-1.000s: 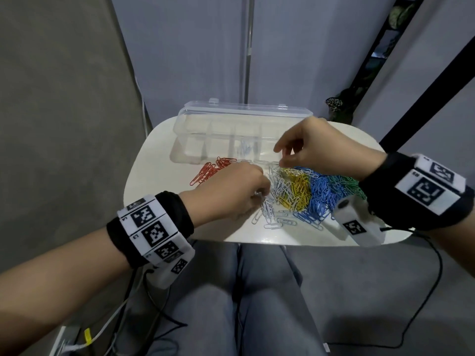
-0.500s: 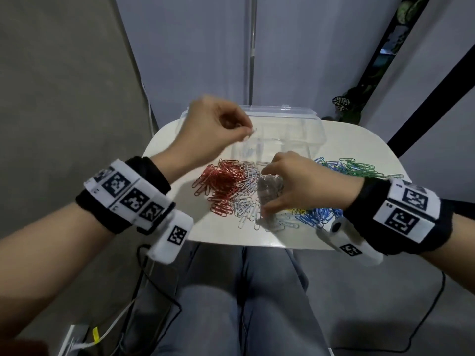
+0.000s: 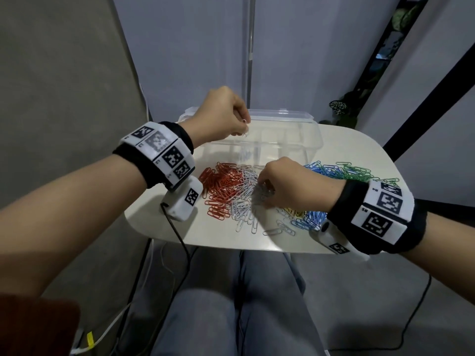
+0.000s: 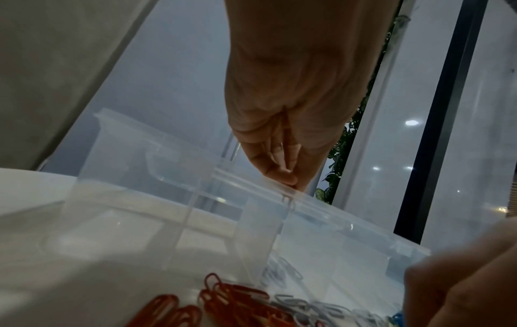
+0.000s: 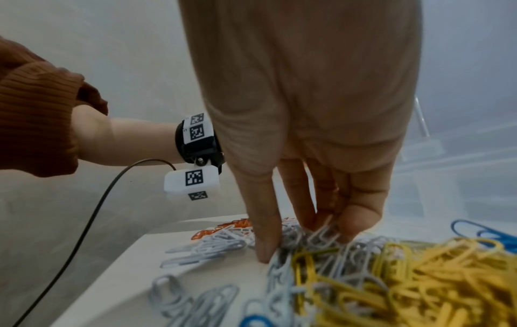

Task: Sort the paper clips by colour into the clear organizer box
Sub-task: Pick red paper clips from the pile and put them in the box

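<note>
A white table (image 3: 347, 147) with rounded corners carries everything, and at its 12 o'clock edge stands the clear organizer box (image 3: 303, 140), open, with upright dividers; a few white clips (image 4: 282, 274) lie in one of its middle compartments, seen through the near wall. In front of the box the loose clips spread in colour patches: red clips (image 3: 221, 186) at 9 o'clock of the heap, a white pile (image 3: 244, 201) touching them at the centre, yellow clips (image 5: 405, 287) just beside the white at 5 o'clock, blue clips (image 3: 321, 168) and green clips (image 3: 357, 173) out at 2 to 3 o'clock. The left hand (image 3: 221, 114) hangs over the box's left part, fingertips (image 4: 285, 177) drawn narrow and pinching a single white clip (image 3: 245, 127) that dangles just above the rim. The right hand (image 3: 288, 186) is down on the heap at the seam between white and yellow, fingers (image 5: 268, 232) bunched and curled round a small clump of grey-white clips (image 5: 321, 236), its thumb tip touching the tabletop. Both wrists wear black bands with printed square markers
</note>
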`<state>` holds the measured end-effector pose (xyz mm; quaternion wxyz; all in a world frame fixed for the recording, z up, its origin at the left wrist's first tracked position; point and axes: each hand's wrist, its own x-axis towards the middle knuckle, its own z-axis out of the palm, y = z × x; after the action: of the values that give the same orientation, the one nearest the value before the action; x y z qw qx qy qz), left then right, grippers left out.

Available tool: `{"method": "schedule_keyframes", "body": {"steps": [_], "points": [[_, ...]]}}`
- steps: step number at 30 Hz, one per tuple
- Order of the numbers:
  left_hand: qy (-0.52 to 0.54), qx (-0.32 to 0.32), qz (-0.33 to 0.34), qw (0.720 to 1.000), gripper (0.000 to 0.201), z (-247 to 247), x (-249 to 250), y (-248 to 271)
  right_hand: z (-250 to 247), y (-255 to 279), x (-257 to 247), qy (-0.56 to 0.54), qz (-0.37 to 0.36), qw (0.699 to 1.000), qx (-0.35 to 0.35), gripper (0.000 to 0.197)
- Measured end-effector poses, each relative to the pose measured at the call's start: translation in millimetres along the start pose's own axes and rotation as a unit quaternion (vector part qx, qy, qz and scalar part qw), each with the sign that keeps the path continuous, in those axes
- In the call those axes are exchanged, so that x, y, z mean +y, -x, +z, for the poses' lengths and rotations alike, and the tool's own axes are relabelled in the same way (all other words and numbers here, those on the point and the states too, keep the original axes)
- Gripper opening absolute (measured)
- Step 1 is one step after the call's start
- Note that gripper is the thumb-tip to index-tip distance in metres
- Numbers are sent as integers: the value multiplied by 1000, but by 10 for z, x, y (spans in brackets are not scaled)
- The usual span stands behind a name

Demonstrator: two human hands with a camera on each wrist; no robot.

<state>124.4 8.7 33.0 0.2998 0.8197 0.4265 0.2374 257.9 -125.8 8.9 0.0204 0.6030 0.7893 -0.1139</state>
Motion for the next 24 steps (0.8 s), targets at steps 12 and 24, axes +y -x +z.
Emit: {"method": "schedule_keyframes", "body": {"steps": [12, 24], "points": [[46, 25, 28, 998, 26, -146, 28, 584, -31, -68, 66, -114, 33, 992, 53, 6], [-32, -48, 22, 998, 22, -96, -108, 914, -233, -15, 188, -497, 188, 841, 98, 19]]}}
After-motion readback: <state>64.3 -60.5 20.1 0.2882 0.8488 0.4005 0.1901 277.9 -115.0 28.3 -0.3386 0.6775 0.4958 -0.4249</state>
